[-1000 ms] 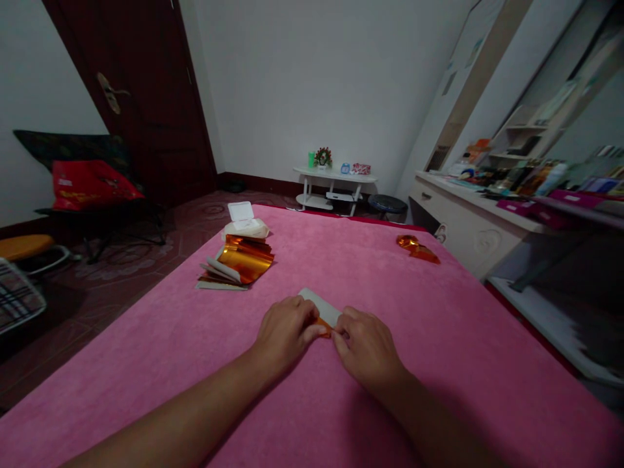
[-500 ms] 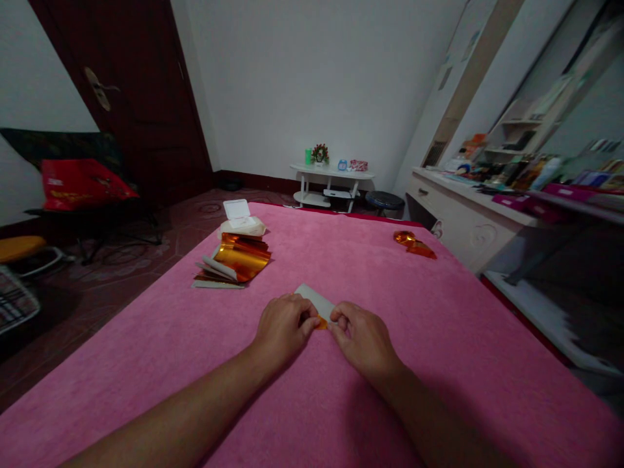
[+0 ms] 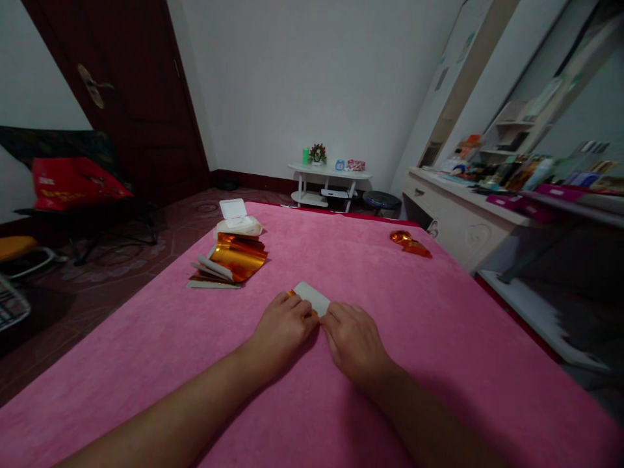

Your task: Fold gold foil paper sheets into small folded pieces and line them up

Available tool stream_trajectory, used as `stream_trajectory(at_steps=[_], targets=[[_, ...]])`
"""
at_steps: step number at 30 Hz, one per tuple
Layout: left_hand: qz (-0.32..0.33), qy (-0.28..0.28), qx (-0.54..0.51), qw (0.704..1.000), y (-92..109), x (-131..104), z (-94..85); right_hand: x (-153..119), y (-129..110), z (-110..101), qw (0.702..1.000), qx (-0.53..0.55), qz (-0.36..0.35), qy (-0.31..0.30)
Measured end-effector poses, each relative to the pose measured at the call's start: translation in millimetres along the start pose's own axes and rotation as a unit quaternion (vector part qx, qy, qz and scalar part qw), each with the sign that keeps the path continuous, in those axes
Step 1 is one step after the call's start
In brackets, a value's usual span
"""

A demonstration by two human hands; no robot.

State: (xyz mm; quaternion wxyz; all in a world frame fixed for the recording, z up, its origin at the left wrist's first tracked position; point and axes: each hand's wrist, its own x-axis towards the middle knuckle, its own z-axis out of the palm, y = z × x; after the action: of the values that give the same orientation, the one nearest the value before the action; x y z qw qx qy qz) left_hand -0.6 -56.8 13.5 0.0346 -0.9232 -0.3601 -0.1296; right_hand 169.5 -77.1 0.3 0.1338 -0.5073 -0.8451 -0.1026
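A sheet of foil paper (image 3: pixel 312 297), pale grey on top with orange-gold showing along its near edge, lies on the pink cloth. My left hand (image 3: pixel 288 318) is closed on its near left edge, the fingers curled over a folded strip. My right hand (image 3: pixel 351 333) pinches the near right corner, its fingertips almost meeting the left ones. Both palms face down, hiding much of the fold. Farther left rests a stack of gold foil sheets (image 3: pixel 238 255), curled and grey on the back. Two folded gold foil pieces (image 3: pixel 410 244) sit at the far right.
Behind the foil stack is a white wipes pack (image 3: pixel 238 221) with its lid up. The pink cloth (image 3: pixel 195 351) covers the table. Beyond its far edge stand a white side table (image 3: pixel 331 171) and a dark stool (image 3: pixel 382 199). A cluttered dresser (image 3: pixel 468 201) stands at right.
My fingers have curled farther over the near edge, and less of the gold fold shows. Both hands have come closer together. The whole view has shifted slightly.
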Motion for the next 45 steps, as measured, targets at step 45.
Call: stream_trajectory(at_steps=[45], targets=[[0.047,-0.017,-0.081,0.995,-0.3,-35.7,-4.0,-14.8,24.2,-8.1,0.929,0.369,-0.040,-0.008]])
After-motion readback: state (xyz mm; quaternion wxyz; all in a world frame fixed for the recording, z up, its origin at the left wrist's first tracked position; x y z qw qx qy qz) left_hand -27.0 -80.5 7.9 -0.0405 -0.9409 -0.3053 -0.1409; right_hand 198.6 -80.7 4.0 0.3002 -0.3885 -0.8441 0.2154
